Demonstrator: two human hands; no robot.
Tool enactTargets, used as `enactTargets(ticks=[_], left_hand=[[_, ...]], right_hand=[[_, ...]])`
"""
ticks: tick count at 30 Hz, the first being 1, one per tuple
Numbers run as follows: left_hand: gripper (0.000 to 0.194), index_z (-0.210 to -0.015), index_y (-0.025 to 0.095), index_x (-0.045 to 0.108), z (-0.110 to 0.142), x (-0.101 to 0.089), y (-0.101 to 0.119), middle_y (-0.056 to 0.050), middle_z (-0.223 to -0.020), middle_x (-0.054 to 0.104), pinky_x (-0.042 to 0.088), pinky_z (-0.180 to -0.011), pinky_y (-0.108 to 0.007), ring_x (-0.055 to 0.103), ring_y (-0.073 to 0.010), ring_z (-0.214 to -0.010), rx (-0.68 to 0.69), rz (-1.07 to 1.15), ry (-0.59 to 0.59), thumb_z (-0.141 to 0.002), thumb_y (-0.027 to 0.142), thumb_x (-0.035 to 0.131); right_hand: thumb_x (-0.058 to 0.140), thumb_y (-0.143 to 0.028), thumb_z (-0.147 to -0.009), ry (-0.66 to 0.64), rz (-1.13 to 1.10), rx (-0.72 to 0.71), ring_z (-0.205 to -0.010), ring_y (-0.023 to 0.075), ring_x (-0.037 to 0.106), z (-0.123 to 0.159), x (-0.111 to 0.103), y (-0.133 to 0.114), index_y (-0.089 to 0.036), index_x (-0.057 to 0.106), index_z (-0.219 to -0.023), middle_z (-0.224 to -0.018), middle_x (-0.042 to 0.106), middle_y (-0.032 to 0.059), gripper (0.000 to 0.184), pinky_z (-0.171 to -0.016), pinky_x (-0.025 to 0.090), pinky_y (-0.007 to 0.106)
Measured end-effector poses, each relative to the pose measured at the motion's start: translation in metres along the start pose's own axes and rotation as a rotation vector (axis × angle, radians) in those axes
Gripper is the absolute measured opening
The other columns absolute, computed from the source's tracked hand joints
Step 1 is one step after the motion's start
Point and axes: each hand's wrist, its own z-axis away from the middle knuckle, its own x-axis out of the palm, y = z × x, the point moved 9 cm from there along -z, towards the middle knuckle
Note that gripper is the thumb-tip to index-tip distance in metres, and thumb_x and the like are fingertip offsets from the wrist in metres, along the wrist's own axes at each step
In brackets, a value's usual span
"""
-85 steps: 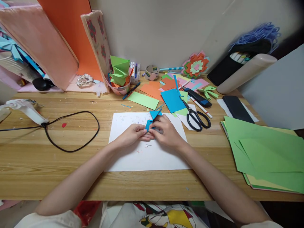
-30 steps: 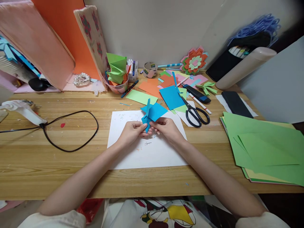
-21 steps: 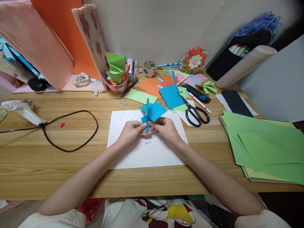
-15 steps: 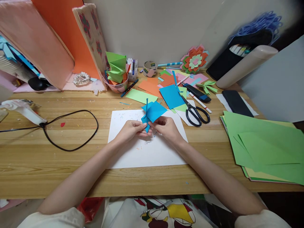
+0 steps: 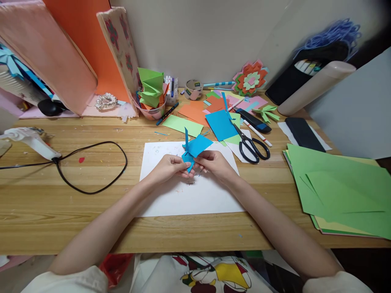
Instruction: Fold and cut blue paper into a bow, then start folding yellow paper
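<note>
A folded and cut piece of blue paper (image 5: pixel 199 145) is held between my two hands, over a white sheet (image 5: pixel 189 201). Its lower tip sits in the pinch of my left hand (image 5: pixel 171 167), thumb on top. My right hand (image 5: pixel 215 165) has its fingers closed at the paper's right edge, just below a broad flap. A narrow strip of the blue paper stands up at its left side. Beyond my right hand lie black-handled scissors (image 5: pixel 253 148) and a flat blue sheet (image 5: pixel 220 124).
Coloured scraps (image 5: pixel 195 112), a marker (image 5: pixel 167 113), a utility knife (image 5: pixel 255 121) and a tape roll (image 5: pixel 193 89) lie toward the wall. Green sheets (image 5: pixel 345 187) are stacked at right, near a dark phone-like slab (image 5: pixel 305 133). A glue gun (image 5: pixel 33 142) with a looped cable lies left.
The blue paper has turned slightly in my hands; its right flap sits a little lower and its upright strip has shifted left. Both hands keep their hold.
</note>
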Motion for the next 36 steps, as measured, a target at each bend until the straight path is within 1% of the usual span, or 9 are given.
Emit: enactTargets(ticks=[3,7,10,15,17,22,26,32,36], left_hand=[[0.037,-0.064,0.008,0.067,0.000,-0.001,0.000,-0.011,-0.069,0.071,0.052,-0.066,-0.031,0.065,-0.0167,-0.061,0.013,0.013,0.015,-0.059,0.044,0.074],[0.037,-0.060,0.009,0.065,0.000,0.002,0.002,-0.011,-0.069,0.070,0.052,-0.064,-0.030,0.065,-0.0167,-0.060,0.041,-0.019,0.030,-0.061,0.045,0.073],[0.039,-0.059,0.010,0.062,0.001,0.004,0.001,-0.011,-0.067,0.070,0.053,-0.063,-0.031,0.066,-0.0182,-0.061,0.044,-0.046,0.045,-0.062,0.047,0.072],[0.038,-0.061,0.009,0.062,0.001,0.004,0.001,-0.010,-0.066,0.069,0.052,-0.061,-0.030,0.066,-0.0179,-0.059,0.052,-0.061,0.058,-0.064,0.047,0.070],[0.037,-0.063,0.009,0.062,0.001,0.003,0.003,-0.009,-0.066,0.069,0.052,-0.061,-0.029,0.065,-0.0164,-0.059,0.067,-0.057,0.047,-0.065,0.045,0.070],[0.034,-0.065,0.009,0.064,0.000,0.004,0.003,-0.008,-0.067,0.069,0.052,-0.060,-0.027,0.065,-0.0148,-0.058,0.068,-0.051,0.004,-0.067,0.042,0.069],[0.035,-0.061,0.009,0.063,0.000,0.003,0.002,-0.009,-0.066,0.069,0.052,-0.058,-0.028,0.064,-0.0150,-0.056,0.058,-0.071,0.010,-0.066,0.043,0.070],[0.038,-0.060,0.008,0.063,0.000,0.003,0.003,-0.010,-0.064,0.068,0.052,-0.057,-0.028,0.063,-0.0143,-0.054,0.071,-0.066,0.032,-0.065,0.045,0.070],[0.038,-0.065,0.008,0.064,-0.001,0.004,0.002,-0.009,-0.064,0.068,0.052,-0.058,-0.027,0.064,-0.0143,-0.055,0.077,-0.055,0.034,-0.065,0.046,0.070]], right_hand=[[0.067,-0.035,-0.068,0.094,0.050,-0.054,-0.052,0.0099,0.049,0.002,-0.005,-0.007,-0.015,0.063,-0.072,-0.065,0.063,0.0016,0.021,-0.048,0.037,0.023],[0.063,-0.025,-0.066,0.227,0.109,-0.189,-0.061,0.0130,0.054,0.007,-0.017,-0.023,-0.016,0.064,-0.075,-0.070,0.064,0.0007,0.012,-0.056,0.040,0.025],[0.061,-0.028,-0.071,0.202,0.153,-0.243,-0.066,0.0148,0.056,0.009,-0.015,-0.031,-0.017,0.066,-0.076,-0.072,0.064,0.0017,0.014,-0.059,0.042,0.026],[0.057,-0.030,-0.079,0.078,0.197,-0.330,-0.088,0.0176,0.058,0.009,-0.006,-0.042,-0.019,0.069,-0.082,-0.090,0.066,0.0047,0.016,-0.071,0.046,0.028],[0.063,-0.027,-0.074,0.060,0.168,-0.304,-0.088,0.0176,0.059,0.007,-0.007,-0.039,-0.020,0.067,-0.082,-0.089,0.066,0.0040,0.012,-0.074,0.047,0.029],[0.070,-0.024,-0.065,0.024,-0.001,-0.138,-0.074,0.0171,0.063,0.001,-0.005,-0.021,-0.018,0.064,-0.076,-0.079,0.069,0.0025,0.015,-0.072,0.050,0.031],[0.072,-0.027,-0.063,0.112,-0.045,-0.111,-0.070,0.0179,0.064,0.004,-0.007,-0.016,-0.016,0.064,-0.076,-0.076,0.069,0.0033,0.018,-0.068,0.052,0.032],[0.074,-0.029,-0.061,0.201,-0.018,-0.149,-0.064,0.0183,0.064,0.005,-0.010,-0.013,-0.014,0.066,-0.074,-0.071,0.068,0.0045,0.021,-0.063,0.052,0.031],[0.072,-0.024,-0.062,0.248,0.021,-0.212,-0.063,0.0182,0.063,0.007,-0.012,-0.018,-0.014,0.064,-0.071,-0.066,0.067,0.0037,0.015,-0.061,0.051,0.030]])
